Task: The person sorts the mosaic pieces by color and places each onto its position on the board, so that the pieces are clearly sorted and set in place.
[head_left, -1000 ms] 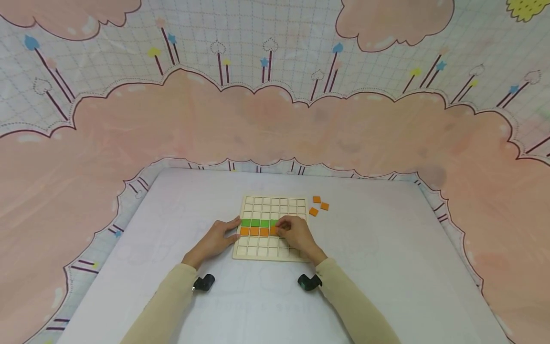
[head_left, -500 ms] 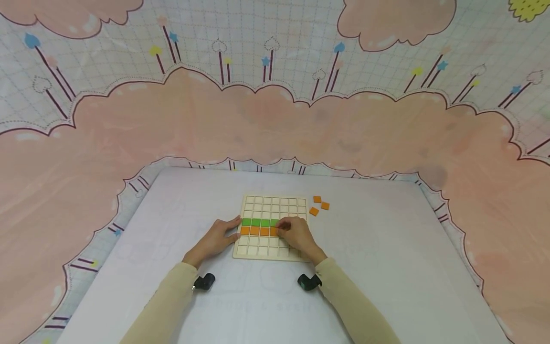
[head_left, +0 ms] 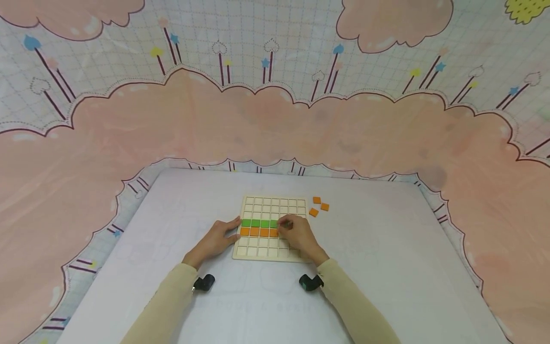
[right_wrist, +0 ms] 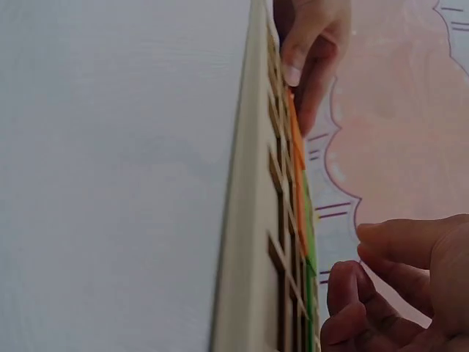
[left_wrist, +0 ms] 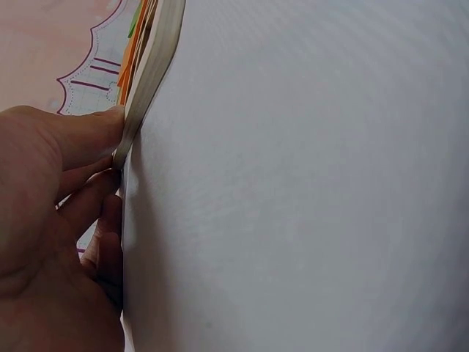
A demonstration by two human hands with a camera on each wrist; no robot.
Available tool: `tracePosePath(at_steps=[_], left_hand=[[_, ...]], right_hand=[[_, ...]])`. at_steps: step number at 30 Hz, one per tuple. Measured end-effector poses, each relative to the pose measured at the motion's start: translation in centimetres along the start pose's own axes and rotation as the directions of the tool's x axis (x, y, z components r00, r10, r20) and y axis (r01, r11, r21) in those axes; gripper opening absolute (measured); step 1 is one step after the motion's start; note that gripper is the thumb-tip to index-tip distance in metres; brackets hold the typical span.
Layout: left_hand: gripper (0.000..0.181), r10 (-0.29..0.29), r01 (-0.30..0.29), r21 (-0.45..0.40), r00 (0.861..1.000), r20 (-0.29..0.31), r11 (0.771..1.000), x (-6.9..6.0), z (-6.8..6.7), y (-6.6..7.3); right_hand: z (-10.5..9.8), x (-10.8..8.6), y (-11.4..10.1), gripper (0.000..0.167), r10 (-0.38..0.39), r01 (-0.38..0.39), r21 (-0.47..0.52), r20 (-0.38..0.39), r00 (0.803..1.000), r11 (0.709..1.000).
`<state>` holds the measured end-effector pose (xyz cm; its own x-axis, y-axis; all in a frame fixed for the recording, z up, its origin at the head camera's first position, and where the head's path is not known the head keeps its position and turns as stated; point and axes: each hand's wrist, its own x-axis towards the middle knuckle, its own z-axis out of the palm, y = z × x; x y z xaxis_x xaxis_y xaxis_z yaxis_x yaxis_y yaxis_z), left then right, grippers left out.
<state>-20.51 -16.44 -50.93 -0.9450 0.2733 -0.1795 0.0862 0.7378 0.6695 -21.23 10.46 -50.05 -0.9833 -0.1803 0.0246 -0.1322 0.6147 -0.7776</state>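
Observation:
A pale wooden grid board (head_left: pixel 258 253) lies on the white table. Across it run a row of green tiles (head_left: pixel 255 223) and, just nearer, a row of orange tiles (head_left: pixel 254 231), several in each. My left hand (head_left: pixel 213 241) touches the board's left edge with thumb and fingers, fairly straight. At the right ends of both rows is my right hand (head_left: pixel 299 235), hovering over the board. The right wrist view shows the right hand's (right_wrist: pixel 410 286) thumb and forefinger tips close together, other fingers loosely bent, with no tile visible between them. The right hand hides some cells.
Three loose orange tiles (head_left: pixel 316 200) lie beside the board's far right corner. Black wrist devices (head_left: pixel 204 283) sit at both cuffs. A patterned cloth (head_left: pixel 275 124) rises behind the table.
My right hand has drawn slightly right, off the last orange tile in the row, which now shows more fully. The left hand stays at the board's edge.

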Motion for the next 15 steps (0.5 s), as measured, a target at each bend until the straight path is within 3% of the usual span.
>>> tracePosePath(at_steps=[7,15], left_hand=[[0.057,0.002,-0.002,0.010,1.000,0.000,1.000,0.1,-0.1,0.0],[0.057,-0.007,0.007,0.015,1.000,-0.006,1.000,0.2,0.0,-0.1]], right_hand=[[-1.6,-0.2,-0.6,0.013,0.002,-0.001,0.069,-0.011,1.000,0.998],[-3.2,-0.4,-0.9,0.019,-0.031,0.033,0.045,-0.054,0.998,0.998]])
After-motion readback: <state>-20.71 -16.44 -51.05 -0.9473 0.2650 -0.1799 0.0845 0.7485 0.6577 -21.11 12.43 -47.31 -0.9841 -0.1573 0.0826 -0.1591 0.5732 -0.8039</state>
